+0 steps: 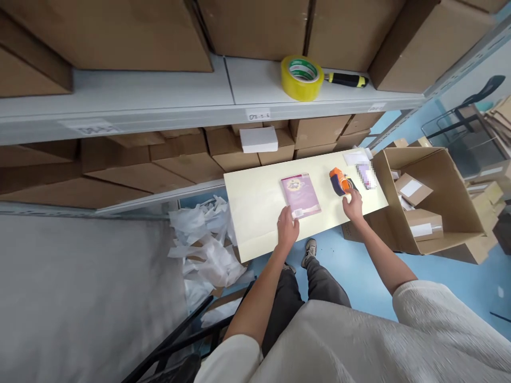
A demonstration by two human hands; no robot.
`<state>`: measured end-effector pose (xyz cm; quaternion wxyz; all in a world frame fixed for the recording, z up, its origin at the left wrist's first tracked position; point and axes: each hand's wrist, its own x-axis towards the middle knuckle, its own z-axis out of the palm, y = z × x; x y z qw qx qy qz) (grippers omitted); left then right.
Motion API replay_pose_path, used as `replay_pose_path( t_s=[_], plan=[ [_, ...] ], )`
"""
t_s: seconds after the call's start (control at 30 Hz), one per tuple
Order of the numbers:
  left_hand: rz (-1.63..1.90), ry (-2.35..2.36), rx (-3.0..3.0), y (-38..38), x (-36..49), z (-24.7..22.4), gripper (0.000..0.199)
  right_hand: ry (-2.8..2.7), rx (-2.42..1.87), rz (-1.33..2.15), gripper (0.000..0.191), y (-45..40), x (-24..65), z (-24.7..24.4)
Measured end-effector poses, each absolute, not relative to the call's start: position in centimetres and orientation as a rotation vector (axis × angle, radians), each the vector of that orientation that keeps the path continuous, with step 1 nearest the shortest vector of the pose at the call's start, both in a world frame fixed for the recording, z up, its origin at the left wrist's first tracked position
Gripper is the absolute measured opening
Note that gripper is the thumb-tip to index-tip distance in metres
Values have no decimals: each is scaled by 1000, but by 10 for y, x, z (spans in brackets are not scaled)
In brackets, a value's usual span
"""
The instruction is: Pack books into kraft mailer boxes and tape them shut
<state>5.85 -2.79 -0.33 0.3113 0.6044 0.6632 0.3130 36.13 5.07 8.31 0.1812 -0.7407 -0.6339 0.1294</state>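
Note:
A flat purple packet [302, 196] with a pale emblem, perhaps a booklet, lies on the cream-coloured board [255, 213]. At its near left corner is my left hand [287, 230], thumb and fingers apart, beside the edge rather than lifting it. To the right, an orange tape dispenser [338, 178] with a dark part rests on the board. My right hand [353, 206] has its fingers closed around the dispenser's near end; the exact grip is partly hidden. Beyond it is a small purple-and-white item [365, 175], blurred out, with a whitish sheet [356, 157] behind.
A big open carton [459, 202] holding small labelled boxes stands at the right. On the shelf above sit a yellow tape roll [302, 80] and a black-yellow cutter [347, 80]. A white stack [259, 140] lies on lower boxes. Crumpled white wrapping [211, 255] lies left.

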Motion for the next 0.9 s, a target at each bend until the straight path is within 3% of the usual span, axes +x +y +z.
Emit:
replay_pose_path(
  t_s=[0.23,0.6,0.77,0.9],
  plan=[
    [809,1976,1483,-25,60,-16,65,-1862,-2330,443,43,88,439,73],
    [766,2116,1458,-24,70,-15,69,-2010,-2285,586,32,115,457,54],
    [758,2120,1457,-23,69,-12,68,-1602,-2254,666,44,115,462,75],
    [738,2082,1496,-24,67,-10,66,-1165,-2016,933,36,120,448,106]
  ],
)
